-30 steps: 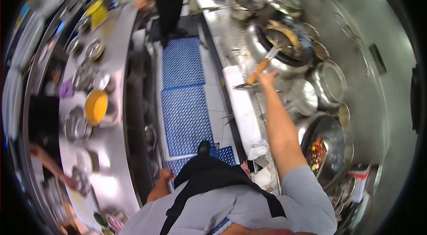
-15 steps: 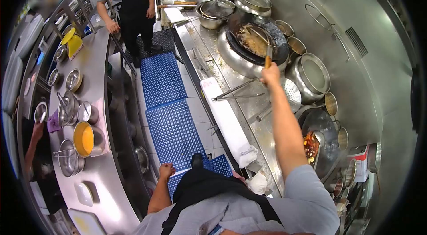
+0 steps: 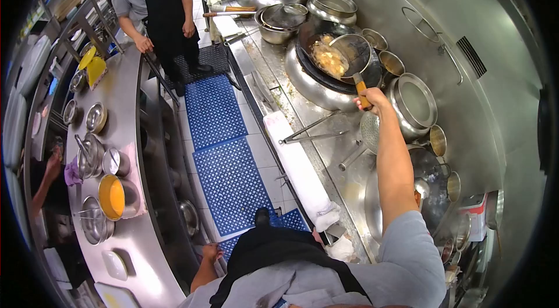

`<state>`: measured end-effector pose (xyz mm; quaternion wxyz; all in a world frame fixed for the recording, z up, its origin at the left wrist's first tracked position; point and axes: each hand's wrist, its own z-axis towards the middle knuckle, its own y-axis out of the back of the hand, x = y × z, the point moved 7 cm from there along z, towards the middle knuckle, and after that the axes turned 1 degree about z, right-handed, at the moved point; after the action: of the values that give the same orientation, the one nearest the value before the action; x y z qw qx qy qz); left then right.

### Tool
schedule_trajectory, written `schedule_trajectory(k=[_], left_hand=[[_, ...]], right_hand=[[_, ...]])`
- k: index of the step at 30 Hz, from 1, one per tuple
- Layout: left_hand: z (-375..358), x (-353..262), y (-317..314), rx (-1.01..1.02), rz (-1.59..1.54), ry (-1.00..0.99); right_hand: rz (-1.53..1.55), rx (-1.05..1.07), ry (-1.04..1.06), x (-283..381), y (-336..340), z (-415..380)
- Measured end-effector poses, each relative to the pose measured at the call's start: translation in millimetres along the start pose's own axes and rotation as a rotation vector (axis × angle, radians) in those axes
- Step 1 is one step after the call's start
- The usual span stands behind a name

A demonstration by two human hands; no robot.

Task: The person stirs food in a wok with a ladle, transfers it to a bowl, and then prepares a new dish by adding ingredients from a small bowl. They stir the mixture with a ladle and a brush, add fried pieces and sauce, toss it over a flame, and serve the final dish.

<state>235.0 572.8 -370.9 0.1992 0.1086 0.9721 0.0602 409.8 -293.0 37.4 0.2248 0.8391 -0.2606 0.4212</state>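
Note:
My right hand (image 3: 374,101) grips the wooden handle of a round strainer (image 3: 355,50). The strainer's bowl is raised at the right side of a large wok (image 3: 308,34), where pale yellow food (image 3: 329,58) sits in bubbling liquid. My left hand (image 3: 212,252) hangs low by my side, its fingers curled and nothing visible in them. Below my right forearm lies a perforated ladle (image 3: 368,132), partly covered by the arm. A second wok (image 3: 431,174) stands to the right, its contents mostly hidden behind the arm.
A steel pot (image 3: 416,101) stands right of the wok. Metal tongs (image 3: 314,133) lie across the counter beside a folded white towel (image 3: 303,165). On the left counter are bowls and a pot of orange liquid (image 3: 112,197). Another person (image 3: 166,13) stands at the aisle's far end.
My right hand has moved slightly right, bringing the strainer up out of the liquid and tilting its bowl into view. My left hand has dropped a little. The camera view has shifted slightly.

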Motion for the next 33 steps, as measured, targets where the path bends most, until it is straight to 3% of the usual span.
schedule_trajectory(k=[6,13,19,23,26,30,33], left_hand=[[2,-42,-8,-0.021,-0.057,-0.125],[2,-53,-19,0.0,0.015,-0.136],[0,-45,-8,0.005,0.078,-0.131],[-10,-39,2,-0.049,0.11,-0.079],[-15,-57,-5,-0.048,0.076,-0.126],[-11,-61,-16,0.005,0.14,-0.192],[-6,-62,-20,-0.015,0.118,-0.169]], right_hand=[[0.163,0.107,-0.051,-1,-33,16],[0.025,0.018,0.121,1,-62,38],[0.313,0.186,-0.033,-1,-44,29],[0.109,0.151,0.061,6,-73,25],[0.261,0.231,0.006,5,-32,23],[0.137,0.161,0.068,-6,-62,48],[0.396,0.231,-0.019,-6,-56,29]])
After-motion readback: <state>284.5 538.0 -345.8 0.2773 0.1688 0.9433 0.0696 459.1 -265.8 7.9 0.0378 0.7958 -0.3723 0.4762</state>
